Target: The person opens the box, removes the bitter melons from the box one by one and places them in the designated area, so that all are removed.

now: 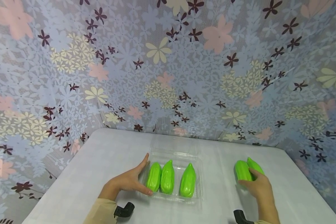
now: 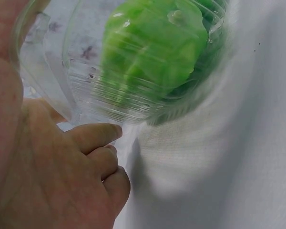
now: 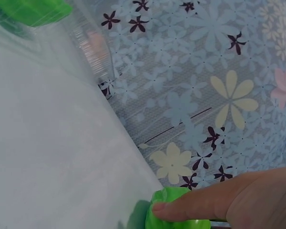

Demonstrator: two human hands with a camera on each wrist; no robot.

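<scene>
A clear plastic container (image 1: 177, 179) with its lid folded back lies on the table, holding three glossy green ridged vegetable-shaped pieces, one of them a green piece (image 1: 188, 180) set apart at the right. My left hand (image 1: 130, 179) grips the container's left side, thumb at the near corner and a finger at the far one. In the left wrist view its other fingers (image 2: 105, 164) curl below the clear wall (image 2: 128, 105). On the right, my right hand (image 1: 259, 186) holds a green ridged piece (image 1: 243, 170) between thumb and fingers. Another green piece (image 1: 254, 165) lies right beside it, partly hidden by the hand.
White cloth covers the table (image 1: 100, 152). A flower-patterned sheet (image 1: 168, 77) rises behind the table and along its sides. The container's clear lid (image 1: 173, 143) extends toward the back edge. A dark wrist mount (image 1: 124, 210) sits by the left sleeve, another (image 1: 240, 216) by the right.
</scene>
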